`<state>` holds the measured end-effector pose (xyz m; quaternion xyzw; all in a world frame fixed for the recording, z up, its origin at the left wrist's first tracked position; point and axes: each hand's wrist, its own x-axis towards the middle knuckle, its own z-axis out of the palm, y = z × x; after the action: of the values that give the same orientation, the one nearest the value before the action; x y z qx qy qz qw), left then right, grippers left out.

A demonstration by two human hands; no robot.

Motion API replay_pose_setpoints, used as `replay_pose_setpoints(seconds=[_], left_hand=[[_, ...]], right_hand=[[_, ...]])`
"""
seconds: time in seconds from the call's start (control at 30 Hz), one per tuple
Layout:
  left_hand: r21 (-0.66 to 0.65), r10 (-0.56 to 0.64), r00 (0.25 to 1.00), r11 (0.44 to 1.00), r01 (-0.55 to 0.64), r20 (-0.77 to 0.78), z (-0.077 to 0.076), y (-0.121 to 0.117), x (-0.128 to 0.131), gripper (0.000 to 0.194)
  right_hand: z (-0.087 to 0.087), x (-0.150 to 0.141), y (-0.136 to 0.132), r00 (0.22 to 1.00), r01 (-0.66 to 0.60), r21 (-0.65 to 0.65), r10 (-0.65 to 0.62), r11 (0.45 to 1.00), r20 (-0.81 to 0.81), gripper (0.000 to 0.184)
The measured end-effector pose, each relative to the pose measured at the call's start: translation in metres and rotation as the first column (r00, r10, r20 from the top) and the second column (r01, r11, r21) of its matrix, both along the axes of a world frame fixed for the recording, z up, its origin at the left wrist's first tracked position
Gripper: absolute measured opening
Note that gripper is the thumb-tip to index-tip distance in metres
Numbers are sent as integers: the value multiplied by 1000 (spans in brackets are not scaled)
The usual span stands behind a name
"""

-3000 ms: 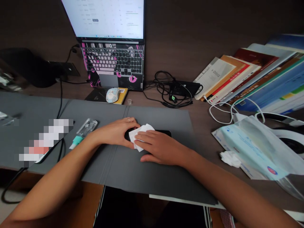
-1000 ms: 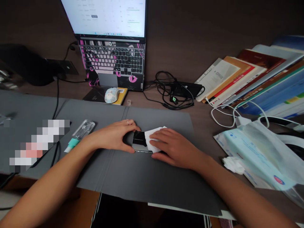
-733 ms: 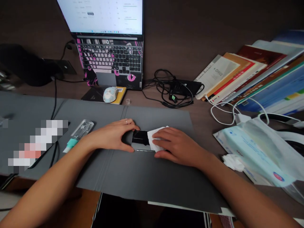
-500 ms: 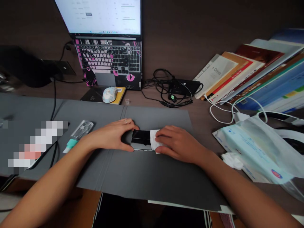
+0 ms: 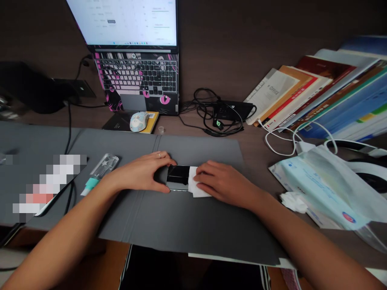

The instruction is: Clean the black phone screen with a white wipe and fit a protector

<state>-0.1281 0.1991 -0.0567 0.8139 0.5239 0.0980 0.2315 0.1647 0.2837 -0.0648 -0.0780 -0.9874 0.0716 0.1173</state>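
Observation:
A smartphone (image 5: 177, 175) with a dark, glossy screen lies flat on the grey desk mat (image 5: 169, 221). My left hand (image 5: 148, 171) grips its left end, thumb at the near edge and fingers at the far edge. Over the right part of the screen, my right hand (image 5: 222, 181) presses a white tissue (image 5: 193, 183) with bent fingers. The phone's right end is hidden under tissue and hand. Left of my left forearm lies a clear spray bottle (image 5: 104, 165) with a teal collar.
Behind the mat stand an open laptop (image 5: 137, 76) and a mouse (image 5: 139, 121) on a book. Black cables with an adapter (image 5: 232, 110) lie beside leaning books (image 5: 302, 92). At right are a tissue pack (image 5: 320, 185), a crumpled tissue (image 5: 294, 202) and white headphones (image 5: 369, 169).
The tissue under my right hand has shifted slightly left along the phone screen, and more of its near edge shows. My left hand keeps its grip. The whole view has moved a little.

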Motion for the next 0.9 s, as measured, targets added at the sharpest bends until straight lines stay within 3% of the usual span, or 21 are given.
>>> replay_pose_setpoints(seconds=[0.9], left_hand=[[-6,-8,1000,1000,8,-23,1,1,2,64]], right_hand=[[2,0,-2,999,6,-17,-6,1000,37,20]])
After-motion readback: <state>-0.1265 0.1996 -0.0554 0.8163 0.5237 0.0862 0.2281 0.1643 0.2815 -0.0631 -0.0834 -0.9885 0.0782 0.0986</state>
